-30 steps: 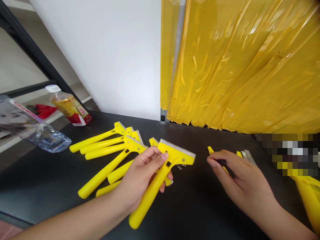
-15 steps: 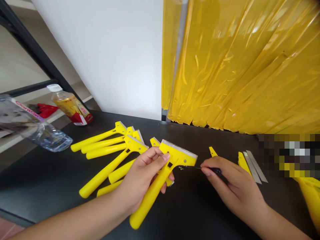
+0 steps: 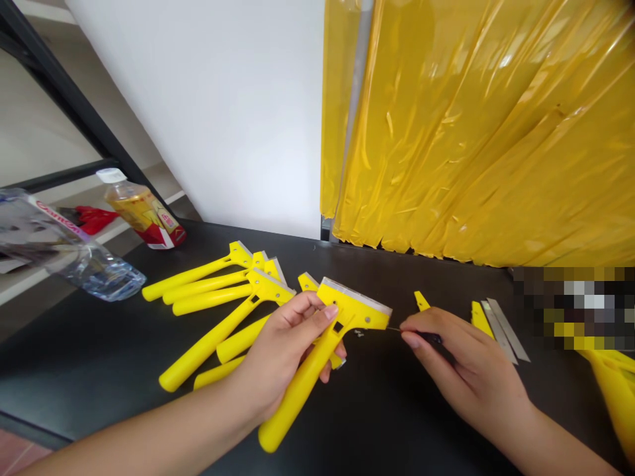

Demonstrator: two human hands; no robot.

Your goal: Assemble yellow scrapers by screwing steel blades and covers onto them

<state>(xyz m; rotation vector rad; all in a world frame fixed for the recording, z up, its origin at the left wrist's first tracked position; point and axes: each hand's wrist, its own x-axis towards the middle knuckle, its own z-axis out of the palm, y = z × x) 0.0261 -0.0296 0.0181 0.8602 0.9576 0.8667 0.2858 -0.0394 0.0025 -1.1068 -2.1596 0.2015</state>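
Observation:
My left hand is closed around the head of a yellow scraper, thumb on its face. A metal blade lies along the scraper's upper edge, and one screw shows near its right end. Between the thumb and fingers of my right hand is a small screwdriver with a dark handle; its thin shaft points left at the scraper head's right corner. Whether the tip touches is hard to tell. Tiny screws lie on the black table just below the scraper head.
Several yellow scrapers lie on the black table at left. Loose blades and yellow plates lie at right. A clear bottle and a labelled drink bottle stand at far left. Yellow plastic sheeting hangs behind.
My right hand has shifted very slightly right, and the screwdriver's tip has moved from beneath the scraper head to its right corner. My left hand keeps the scraper nearly still.

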